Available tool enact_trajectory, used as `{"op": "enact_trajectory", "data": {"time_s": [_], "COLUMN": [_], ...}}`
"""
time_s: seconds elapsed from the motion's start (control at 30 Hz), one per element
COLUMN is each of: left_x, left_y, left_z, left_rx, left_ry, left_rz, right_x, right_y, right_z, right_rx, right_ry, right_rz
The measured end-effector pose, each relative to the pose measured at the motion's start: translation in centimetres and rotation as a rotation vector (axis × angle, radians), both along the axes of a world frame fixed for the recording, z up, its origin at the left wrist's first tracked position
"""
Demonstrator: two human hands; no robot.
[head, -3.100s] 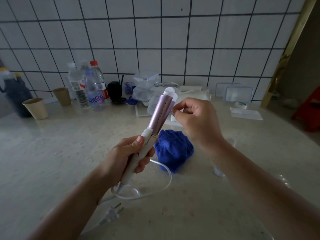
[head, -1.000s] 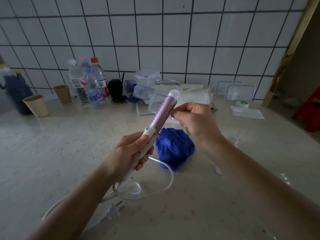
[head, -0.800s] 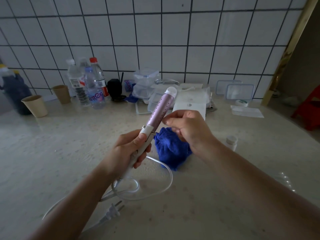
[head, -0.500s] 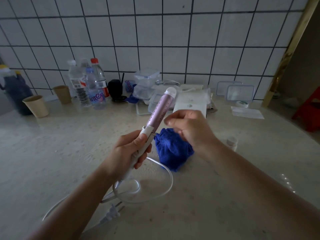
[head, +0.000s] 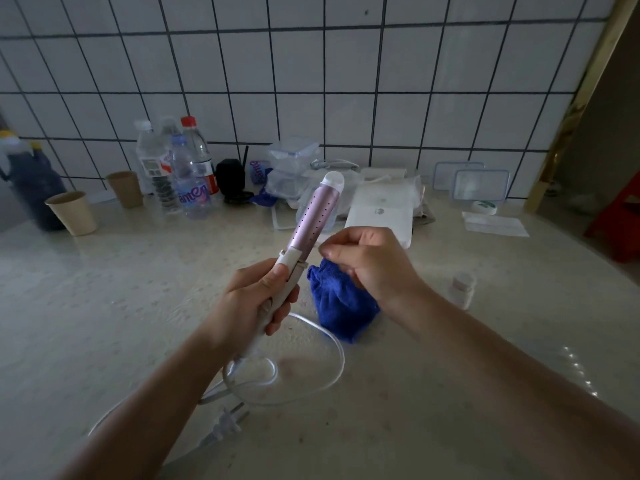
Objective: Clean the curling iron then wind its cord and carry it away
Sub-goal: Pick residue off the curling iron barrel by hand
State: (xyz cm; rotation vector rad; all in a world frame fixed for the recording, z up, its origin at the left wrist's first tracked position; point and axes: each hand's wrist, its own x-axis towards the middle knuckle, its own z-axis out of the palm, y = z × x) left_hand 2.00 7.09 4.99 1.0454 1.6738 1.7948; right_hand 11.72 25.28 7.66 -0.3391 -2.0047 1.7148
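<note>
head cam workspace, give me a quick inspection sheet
surface: pale speckled counter, dimly lit
job's things: curling iron held tilted up off the counter; blue cloth lying bunched behind it
clutter: water bottles, paper cups, clear boxes, white packet, small white bottle
grippers: left hand grips the handle; right hand pinched beside the barrel, contents unclear
cables: cord looped loose, plug unplugged on the counter
surroundings: white tiled wall

Curling iron [head: 313, 216] with a pink barrel dotted with small dark holes, white tip and handle. White cord [head: 322, 375]. Deep blue cloth [head: 341, 306]. Speckled beige countertop [head: 104, 306]. White wall tiles [head: 277, 64] with dark grout lines.
</note>
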Motion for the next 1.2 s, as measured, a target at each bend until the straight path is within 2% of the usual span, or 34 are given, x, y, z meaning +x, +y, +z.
{"op": "enact_trajectory", "data": {"time_s": [0.2, 0.43, 0.57, 0.77, 1.0, 1.2], "left_x": [0.2, -0.2, -0.1, -0.2, -0.4, -1.0], "left_y": [0.0, 0.0, 0.2, 0.2, 0.4, 0.4], "left_z": [0.0, -0.3, -0.5, -0.7, -1.2, -1.4], "left_rx": [-0.017, -0.001, 0.004, 0.019, 0.04, 0.055], "left_ry": [0.03, -0.033, -0.021, -0.039, -0.079, -0.08], "left_rz": [-0.003, 0.007, -0.011, -0.018, -0.033, -0.012], "right_x": [1.1, -0.2, 0.1, 0.1, 0.4, 1.2], "right_y": [2.7, -0.7, -0.1, -0.9, -0.1, 1.9], "right_z": [2.4, -0.2, 0.1, 0.3, 1.1, 2.7], "right_rx": [-0.132, 0.051, 0.075, 0.217, 0.301, 0.214], "right_ry": [0.117, -0.048, -0.024, -0.058, 0.078, 0.198], "right_rz": [-0.085, -0.023, -0.028, -0.028, -0.237, -0.463]}}
